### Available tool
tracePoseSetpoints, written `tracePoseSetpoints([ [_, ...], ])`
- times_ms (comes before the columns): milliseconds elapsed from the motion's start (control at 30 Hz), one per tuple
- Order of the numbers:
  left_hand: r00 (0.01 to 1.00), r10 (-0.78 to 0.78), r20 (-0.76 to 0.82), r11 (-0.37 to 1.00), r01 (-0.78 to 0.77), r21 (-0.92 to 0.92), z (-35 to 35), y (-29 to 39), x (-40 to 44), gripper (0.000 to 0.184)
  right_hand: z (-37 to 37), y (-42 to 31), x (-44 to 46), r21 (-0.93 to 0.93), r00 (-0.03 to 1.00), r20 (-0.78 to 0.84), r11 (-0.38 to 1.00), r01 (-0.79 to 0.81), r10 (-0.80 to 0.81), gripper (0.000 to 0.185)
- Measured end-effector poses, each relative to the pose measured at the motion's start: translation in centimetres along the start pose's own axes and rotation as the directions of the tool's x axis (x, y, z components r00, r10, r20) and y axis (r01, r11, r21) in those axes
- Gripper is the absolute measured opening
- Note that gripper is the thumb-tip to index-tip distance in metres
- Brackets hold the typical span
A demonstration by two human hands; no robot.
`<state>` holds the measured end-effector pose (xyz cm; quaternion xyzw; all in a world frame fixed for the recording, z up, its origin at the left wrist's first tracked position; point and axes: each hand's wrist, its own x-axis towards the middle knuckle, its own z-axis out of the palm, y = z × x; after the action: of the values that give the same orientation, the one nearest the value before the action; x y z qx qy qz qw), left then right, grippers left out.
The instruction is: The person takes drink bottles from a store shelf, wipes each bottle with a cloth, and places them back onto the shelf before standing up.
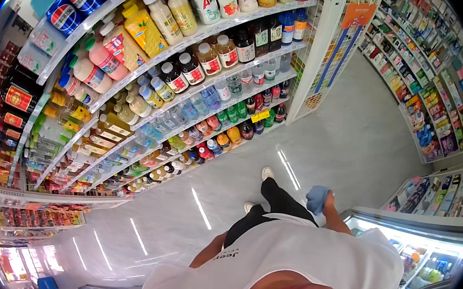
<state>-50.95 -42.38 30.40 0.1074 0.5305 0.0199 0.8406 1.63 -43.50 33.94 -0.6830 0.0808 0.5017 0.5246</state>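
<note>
A blue cloth (316, 199) is bunched in my right hand (329, 203), whose fingers are closed around it. That hand is out to the right of my body, above the grey floor. At the left, my left forearm (208, 255) shows beside the white shirt (299, 253) and reaches toward the black trousers (243, 224). The fingers of my left hand are hidden, and nothing can be seen in it.
Drink shelves (192, 89) with several rows of bottles run along the left and front. An orange sign (359, 16) hangs at the shelf end. Packaged goods fill racks (435, 81) at the right. A lit cooler (428, 258) stands close at my lower right.
</note>
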Motion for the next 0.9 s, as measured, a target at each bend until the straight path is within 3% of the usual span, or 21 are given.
tracePoseSetpoints([
  [133,0.993,0.116,-0.017,0.993,-0.116,-0.017,2.0,-0.4,-0.3,0.05,1.9,-3.0,-3.2,-0.16,0.996,-0.074,0.987,0.034,-0.046,0.062],
  [233,0.981,0.188,-0.037,0.981,-0.189,-0.034,3.7,-0.1,0.0,0.048,-1.8,-0.9,3.6,-0.145,0.998,0.05,0.989,0.037,-0.03,0.061],
  [333,0.963,0.258,-0.071,0.964,-0.262,-0.044,5.5,0.2,0.1,0.046,-1.6,-1.9,5.0,-0.262,0.998,-0.057,0.965,0.015,-0.031,0.059],
  [433,0.943,0.314,-0.11,0.946,-0.321,-0.048,7.4,0.6,-0.1,0.044,-5.4,1.2,16.2,-0.43,0.981,0.185,0.894,0.128,-0.051,0.062],
  [533,0.923,0.359,-0.136,0.927,-0.37,-0.06,9.2,0.7,-0.1,0.042,-0.2,-4.6,8.4,-0.756,0.966,0.106,0.612,0.233,-0.237,0.074],
  [633,0.899,0.403,-0.171,0.908,-0.417,-0.051,10.6,1.2,0.0,0.041,1.8,-6.5,7.3,-0.853,0.943,0.192,0.429,0.298,-0.273,0.077],
  [700,0.88,0.436,-0.189,0.89,-0.453,-0.057,11.4,1.9,-0.3,0.039,2.2,-6.8,7.5,-0.846,0.937,0.229,0.422,0.326,-0.266,0.077],
  [833,0.91,0.363,-0.201,0.84,-0.413,-0.353,15.6,4.3,-4.0,0.03,0.9,-6.0,8.9,-0.852,0.939,0.196,0.425,0.306,-0.283,0.078],
  [900,0.935,0.282,-0.216,0.893,-0.338,-0.298,14.4,3.5,-2.4,0.03,-0.1,-5.0,9.9,-0.85,0.947,0.134,0.458,0.262,-0.293,0.078],
])
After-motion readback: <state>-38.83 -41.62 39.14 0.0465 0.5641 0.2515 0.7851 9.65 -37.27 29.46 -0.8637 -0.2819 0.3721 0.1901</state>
